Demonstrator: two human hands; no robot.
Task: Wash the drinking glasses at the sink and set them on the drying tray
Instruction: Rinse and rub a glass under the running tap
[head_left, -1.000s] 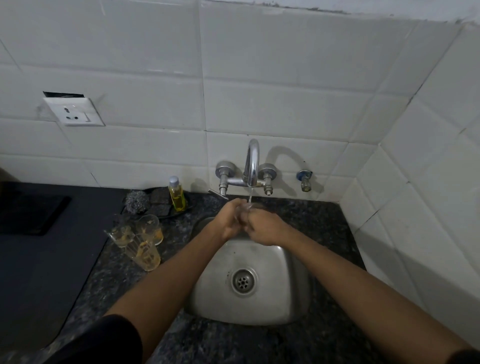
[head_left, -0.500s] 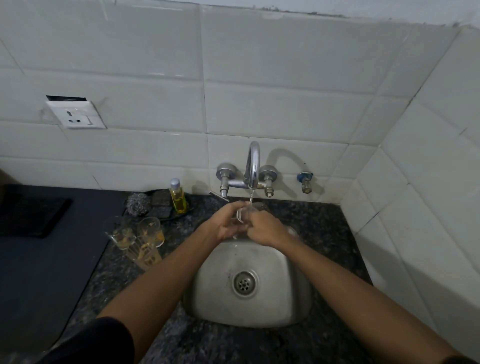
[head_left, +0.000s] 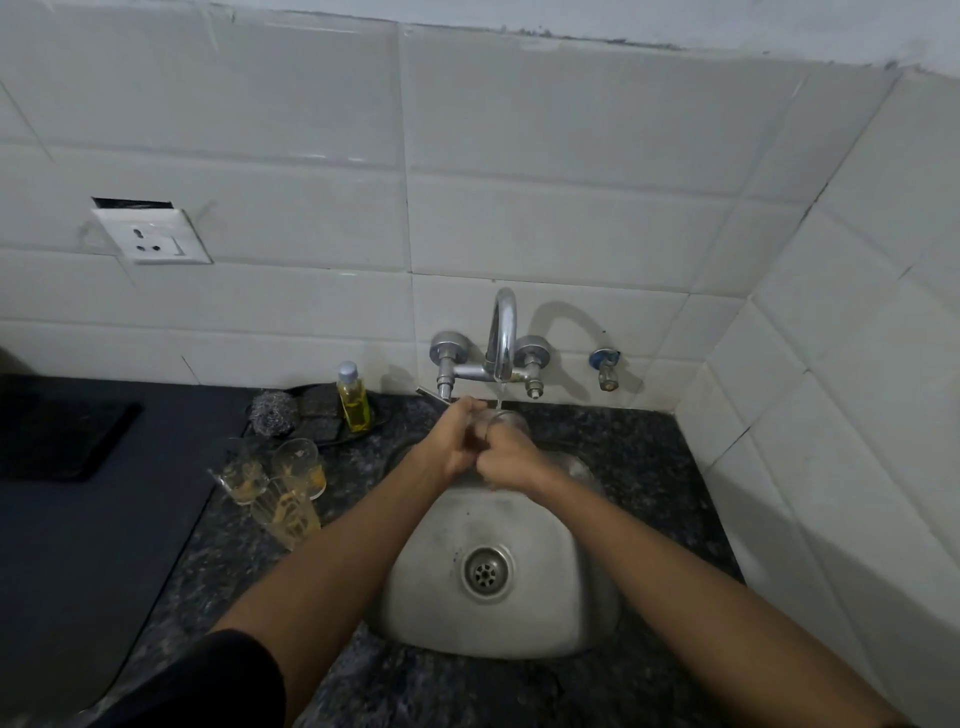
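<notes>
A clear drinking glass is held under the thin stream from the chrome tap, above the back of the steel sink. My left hand and my right hand both grip it, pressed together; most of the glass is hidden by my fingers. Three dirty glasses with orange residue stand on the dark granite counter left of the sink. A dark mat lies further left.
A bottle of yellow dish soap, a steel scrubber and a dark sponge sit behind the dirty glasses. White tiled walls close in behind and on the right. A wall socket is at upper left.
Both hands have shifted their grip slightly on the glass under the tap. The dirty glasses have not moved.
</notes>
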